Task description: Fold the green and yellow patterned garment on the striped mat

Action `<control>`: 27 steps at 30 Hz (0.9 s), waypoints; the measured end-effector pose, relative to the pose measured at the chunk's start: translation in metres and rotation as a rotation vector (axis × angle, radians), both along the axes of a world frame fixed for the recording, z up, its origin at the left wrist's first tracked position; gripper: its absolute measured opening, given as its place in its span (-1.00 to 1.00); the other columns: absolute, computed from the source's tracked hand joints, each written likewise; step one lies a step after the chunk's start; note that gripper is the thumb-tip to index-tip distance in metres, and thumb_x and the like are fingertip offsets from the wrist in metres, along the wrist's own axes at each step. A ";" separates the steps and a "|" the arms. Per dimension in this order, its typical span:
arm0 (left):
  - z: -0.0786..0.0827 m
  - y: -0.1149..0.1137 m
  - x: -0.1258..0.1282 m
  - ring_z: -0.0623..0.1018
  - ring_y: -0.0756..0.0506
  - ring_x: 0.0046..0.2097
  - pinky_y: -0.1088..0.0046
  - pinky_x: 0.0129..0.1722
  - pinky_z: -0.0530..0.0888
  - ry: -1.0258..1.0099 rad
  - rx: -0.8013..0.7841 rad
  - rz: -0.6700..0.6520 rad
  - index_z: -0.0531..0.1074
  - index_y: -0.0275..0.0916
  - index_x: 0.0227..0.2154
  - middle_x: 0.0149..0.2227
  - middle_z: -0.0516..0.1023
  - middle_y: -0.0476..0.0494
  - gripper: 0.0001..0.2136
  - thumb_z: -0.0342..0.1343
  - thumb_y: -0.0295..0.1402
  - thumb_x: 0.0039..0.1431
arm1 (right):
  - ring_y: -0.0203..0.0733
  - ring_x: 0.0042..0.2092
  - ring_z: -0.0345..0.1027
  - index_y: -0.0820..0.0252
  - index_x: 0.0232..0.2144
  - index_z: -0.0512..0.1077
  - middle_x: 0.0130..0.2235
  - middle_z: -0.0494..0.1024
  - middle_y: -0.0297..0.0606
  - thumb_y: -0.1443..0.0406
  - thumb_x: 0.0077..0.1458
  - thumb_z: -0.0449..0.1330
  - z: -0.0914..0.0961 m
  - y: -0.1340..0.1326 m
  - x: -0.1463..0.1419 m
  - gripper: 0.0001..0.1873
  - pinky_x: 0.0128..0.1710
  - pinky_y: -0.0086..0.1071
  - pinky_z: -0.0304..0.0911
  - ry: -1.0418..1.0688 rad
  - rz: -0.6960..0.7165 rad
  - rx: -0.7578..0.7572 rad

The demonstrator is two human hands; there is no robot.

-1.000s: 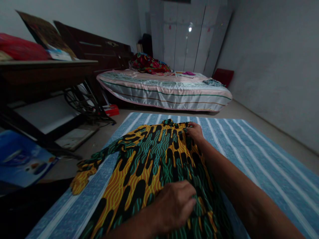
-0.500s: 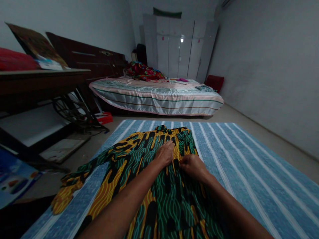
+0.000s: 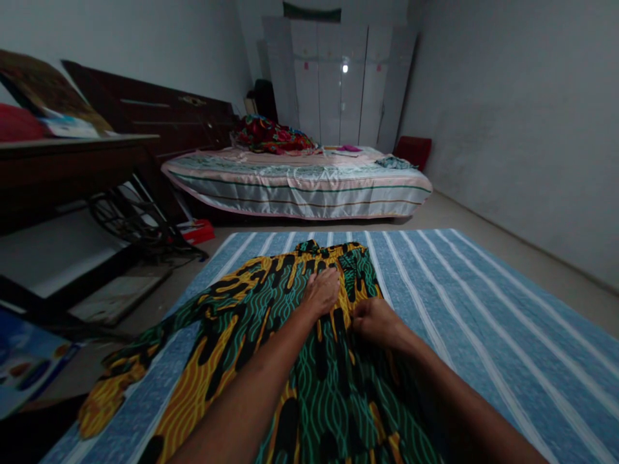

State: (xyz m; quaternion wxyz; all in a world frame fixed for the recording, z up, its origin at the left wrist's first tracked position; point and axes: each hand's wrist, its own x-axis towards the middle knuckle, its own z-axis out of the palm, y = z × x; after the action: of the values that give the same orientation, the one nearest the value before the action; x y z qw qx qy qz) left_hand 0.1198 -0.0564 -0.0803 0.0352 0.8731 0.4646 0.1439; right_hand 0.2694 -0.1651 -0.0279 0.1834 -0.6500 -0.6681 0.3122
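Note:
A long-sleeved patterned garment [image 3: 271, 303] in black, green and yellow lies spread over the blue striped cloth [image 3: 464, 309]. One sleeve stretches out to the left; the garment's lower end runs out of view. My left hand [image 3: 323, 290] rests on its upper middle with the fingers laid out over the fabric. Just to the right and nearer to me, my right hand [image 3: 374, 322] is closed, its fingertips pinching the fabric close to the right edge. A part near the right shoulder looks folded over.
Beyond the cloth stands a bed [image 3: 300, 187] with a striped satin cover and a red floral blanket [image 3: 273, 135]. A dark table [image 3: 72, 158] with an iron wheel below is on the left. White wardrobes [image 3: 331, 90] line the back; a red box [image 3: 198, 231] sits on the floor.
My left hand has gone from curled fingers to a flatter rest on the fabric. The right hand keeps its pinch, almost in place. The view has shifted slightly.

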 end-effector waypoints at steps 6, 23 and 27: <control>0.012 -0.007 0.006 0.27 -0.13 0.20 0.16 0.19 0.16 0.030 -0.012 0.039 0.33 -0.21 0.01 0.16 0.33 -0.20 -0.67 -0.21 -0.38 0.28 | -0.45 -0.70 0.04 0.20 -0.64 0.27 -0.74 0.24 -0.50 0.44 -0.15 0.04 0.011 0.000 0.017 -0.88 -0.66 -0.55 -0.04 0.245 -0.059 -0.225; 0.024 -0.013 0.009 0.20 -0.14 0.24 0.10 0.21 0.10 0.015 -0.079 0.052 0.10 -0.21 0.19 0.23 0.21 -0.21 -0.58 -0.24 -0.29 0.29 | -0.42 -0.77 0.03 0.17 -0.57 0.27 -0.77 0.30 -0.52 0.41 -0.17 0.05 0.013 0.000 0.024 -0.94 -0.78 -0.56 -0.11 0.469 0.012 -0.318; 0.025 -0.012 0.009 0.18 -0.14 0.25 0.10 0.21 0.11 0.066 -0.083 0.069 0.14 -0.20 0.16 0.25 0.19 -0.19 -0.60 -0.25 -0.28 0.30 | -0.43 -0.78 0.04 0.17 -0.59 0.26 -0.77 0.31 -0.52 0.42 -0.17 0.05 0.012 0.000 0.023 -0.93 -0.79 -0.57 -0.11 0.504 0.059 -0.336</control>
State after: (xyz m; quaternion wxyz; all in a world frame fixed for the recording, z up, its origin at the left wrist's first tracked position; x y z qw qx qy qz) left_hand 0.1292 -0.0687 -0.0550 0.0509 0.8586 0.5009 0.0968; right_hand 0.2926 -0.1649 -0.0160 0.2242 -0.5537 -0.5591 0.5750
